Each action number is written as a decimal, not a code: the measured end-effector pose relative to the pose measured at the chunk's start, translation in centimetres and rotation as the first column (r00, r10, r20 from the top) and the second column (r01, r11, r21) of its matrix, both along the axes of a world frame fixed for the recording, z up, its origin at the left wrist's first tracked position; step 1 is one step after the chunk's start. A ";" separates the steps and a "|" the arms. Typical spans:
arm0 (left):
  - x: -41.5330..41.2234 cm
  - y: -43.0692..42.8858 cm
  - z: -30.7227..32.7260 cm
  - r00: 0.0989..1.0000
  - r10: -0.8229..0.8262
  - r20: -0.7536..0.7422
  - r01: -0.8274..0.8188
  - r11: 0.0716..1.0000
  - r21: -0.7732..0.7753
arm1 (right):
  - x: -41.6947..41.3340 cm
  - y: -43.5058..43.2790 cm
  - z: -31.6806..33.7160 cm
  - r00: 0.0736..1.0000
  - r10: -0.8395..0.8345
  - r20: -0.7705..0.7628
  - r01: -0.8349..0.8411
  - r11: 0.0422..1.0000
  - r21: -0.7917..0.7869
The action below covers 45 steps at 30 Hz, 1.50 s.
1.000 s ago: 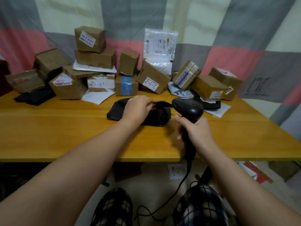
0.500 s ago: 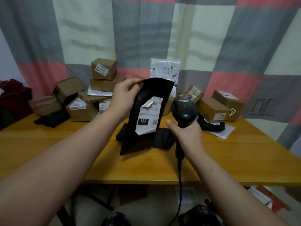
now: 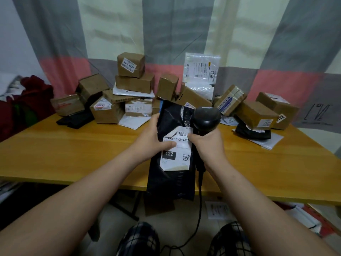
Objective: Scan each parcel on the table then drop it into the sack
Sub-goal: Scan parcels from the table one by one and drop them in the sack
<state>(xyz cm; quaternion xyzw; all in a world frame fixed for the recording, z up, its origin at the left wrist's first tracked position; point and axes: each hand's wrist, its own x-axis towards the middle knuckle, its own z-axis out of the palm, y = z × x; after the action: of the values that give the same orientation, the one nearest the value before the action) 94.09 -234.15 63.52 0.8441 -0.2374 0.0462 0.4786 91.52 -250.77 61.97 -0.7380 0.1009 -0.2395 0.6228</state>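
A black plastic parcel bag [image 3: 171,180] with a white shipping label [image 3: 176,159] hangs upright in front of me, over the table's near edge. My left hand [image 3: 153,139] grips its left side, thumb pressed on the label. My right hand [image 3: 208,146] holds the black handheld scanner [image 3: 206,119] by its handle, and its thumb touches the label's right edge beside the barcode. The scanner's head sits just right of the bag's top. No sack is in view.
A pile of brown cardboard boxes [image 3: 131,64], white mailers [image 3: 201,70] and black bags [image 3: 75,120] lines the back of the wooden table [image 3: 73,154]. The scanner's cable [image 3: 200,206] drops to the floor between my knees. A checked curtain hangs behind.
I lifted the black bag off the table with my left hand, then brought it lower and closer, label facing me. My right hand with the scanner moved in against the label.
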 end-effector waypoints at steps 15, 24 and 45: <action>2.4 2.3 0.7 0.979 0.192 -0.071 -0.204 0.888 -0.411 | -4.6 -0.1 -0.3 0.954 0.288 0.087 -0.285 0.957 -0.048; 3.3 3.3 1.4 0.967 0.236 -0.095 -0.251 0.832 -0.495 | -6.0 1.8 -1.7 0.934 0.321 0.156 -0.306 0.945 -0.114; 2.5 5.5 1.5 0.953 0.290 0.092 -0.245 0.911 -0.333 | -6.1 3.1 -1.1 0.929 0.347 0.129 -0.322 0.929 -0.184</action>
<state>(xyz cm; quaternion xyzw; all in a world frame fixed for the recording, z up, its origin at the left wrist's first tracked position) 96.56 -228.64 65.01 0.7751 -0.1418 0.2079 0.5796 85.44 -247.71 60.91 -0.7705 -0.0961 -0.1949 0.5993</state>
